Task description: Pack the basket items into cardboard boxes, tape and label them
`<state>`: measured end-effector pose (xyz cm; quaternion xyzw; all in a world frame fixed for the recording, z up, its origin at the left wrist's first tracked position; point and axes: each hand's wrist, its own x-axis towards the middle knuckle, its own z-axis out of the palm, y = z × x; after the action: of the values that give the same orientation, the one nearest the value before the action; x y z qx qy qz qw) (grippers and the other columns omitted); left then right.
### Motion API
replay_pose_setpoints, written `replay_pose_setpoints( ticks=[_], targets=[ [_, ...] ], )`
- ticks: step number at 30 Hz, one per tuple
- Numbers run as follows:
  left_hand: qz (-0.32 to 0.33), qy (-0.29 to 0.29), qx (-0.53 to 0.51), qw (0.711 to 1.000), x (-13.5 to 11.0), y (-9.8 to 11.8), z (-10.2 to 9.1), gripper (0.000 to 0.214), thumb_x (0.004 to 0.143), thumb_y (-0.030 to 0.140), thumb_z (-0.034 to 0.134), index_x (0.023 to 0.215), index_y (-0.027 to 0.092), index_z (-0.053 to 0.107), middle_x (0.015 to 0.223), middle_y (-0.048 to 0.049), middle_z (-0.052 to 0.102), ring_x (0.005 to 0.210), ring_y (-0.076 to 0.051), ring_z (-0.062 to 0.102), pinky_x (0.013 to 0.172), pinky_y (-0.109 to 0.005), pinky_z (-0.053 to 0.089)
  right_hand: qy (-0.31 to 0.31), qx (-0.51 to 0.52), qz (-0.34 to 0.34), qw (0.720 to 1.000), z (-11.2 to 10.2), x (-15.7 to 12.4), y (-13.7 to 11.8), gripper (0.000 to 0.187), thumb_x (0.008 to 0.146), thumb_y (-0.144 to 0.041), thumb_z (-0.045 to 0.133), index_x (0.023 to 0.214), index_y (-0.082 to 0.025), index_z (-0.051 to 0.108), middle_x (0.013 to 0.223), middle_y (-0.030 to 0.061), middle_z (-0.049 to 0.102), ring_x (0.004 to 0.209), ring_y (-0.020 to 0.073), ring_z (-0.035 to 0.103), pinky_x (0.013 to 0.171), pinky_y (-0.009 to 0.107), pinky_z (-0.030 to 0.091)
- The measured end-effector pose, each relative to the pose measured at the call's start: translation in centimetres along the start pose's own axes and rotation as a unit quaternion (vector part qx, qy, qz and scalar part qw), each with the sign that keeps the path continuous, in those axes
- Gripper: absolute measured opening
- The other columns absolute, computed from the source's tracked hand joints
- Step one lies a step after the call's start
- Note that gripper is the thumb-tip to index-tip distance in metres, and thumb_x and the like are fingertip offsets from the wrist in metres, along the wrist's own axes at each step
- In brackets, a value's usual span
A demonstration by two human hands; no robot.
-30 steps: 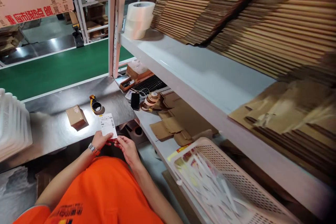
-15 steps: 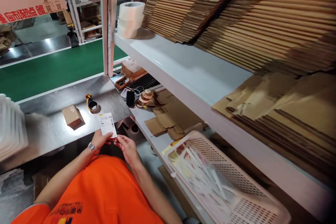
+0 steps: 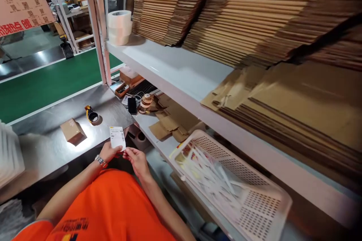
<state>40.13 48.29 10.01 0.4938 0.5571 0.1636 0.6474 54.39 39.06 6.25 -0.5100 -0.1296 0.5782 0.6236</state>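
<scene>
White printed paper label: held out just off the near edge of the silvery metal bench, print side up towards the wearer of the orange shirt.
Left hand: below a silver metal watch, thumb laid over the label's lower part, the fingers bent behind it, so the sheet is pinched firm.
Right hand: thumb and forefinger pressed together at the label's lower right corner; whether they are lifting a layer or merely gripping, I can't tell from here.
Small brown cardboard box: on the bench beyond the left hand, touched by neither hand; the faces I can see look closed, and no label like the held one shows on them.
Black-and-yellow tape dispenser: standing near the box, not in use.
Label work: part-way, I'd judge; the sheet is in both hands and apart from box and bench, with the fingering at its corner seemingly unfinished.
Green conveyor belt: behind the bench, the box lying on the near side of it.
Pale perforated plastic basket: beside the right forearm, holding loose white strips.
</scene>
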Motion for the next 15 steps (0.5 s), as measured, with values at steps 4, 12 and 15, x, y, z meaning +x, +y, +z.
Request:
replay_pose_setpoints(
  ticks=[4, 12, 15],
  targets=[
    [0.093, 0.087, 0.078, 0.989, -0.4, -0.1, 0.4, 0.062, 0.073, 0.02, 0.098, 0.131, 0.013, 0.076, 0.147, -0.022, 0.074, 0.14, -0.038, 0.069, 0.114, -0.045, 0.06, 0.017, 0.011, -0.004, 1.0, -0.4, 0.0, 0.5, 0.057, 0.057, -0.068, 0.104, 0.08, -0.019, 0.086, 0.078, 0.0034, 0.081, 0.071, 0.0172, 0.07, 0.072, 0.032, 0.061],
    [0.116, -0.025, 0.063, 0.991, -1.0, -0.1, 0.8, 0.02, 0.086, 0.036, 0.084, 0.076, 0.019, 0.082, 0.076, -0.005, 0.08, 0.075, -0.021, 0.073, 0.078, -0.03, 0.059, -0.005, 0.014, -0.005, 1.0, -1.0, 0.0, 1.6, 0.043, 0.067, -0.055, 0.102, 0.076, -0.018, 0.083, 0.073, 0.0028, 0.079, 0.066, 0.0155, 0.068, 0.067, 0.029, 0.059],
    [0.037, -0.011, -0.079, 0.996, -0.8, -0.4, 0.5, 0.025, 0.078, 0.038, 0.091, 0.073, 0.017, 0.076, 0.071, -0.0036, 0.077, 0.068, -0.019, 0.072, 0.073, -0.029, 0.059, -0.031, 0.108, 0.007, 0.994, -2.3, -0.4, 1.9, 0.03, 0.069, -0.041, 0.1, 0.073, -0.019, 0.079, 0.066, 0.0011, 0.074, 0.061, 0.0151, 0.064, 0.06, 0.027, 0.056]
  ],
)
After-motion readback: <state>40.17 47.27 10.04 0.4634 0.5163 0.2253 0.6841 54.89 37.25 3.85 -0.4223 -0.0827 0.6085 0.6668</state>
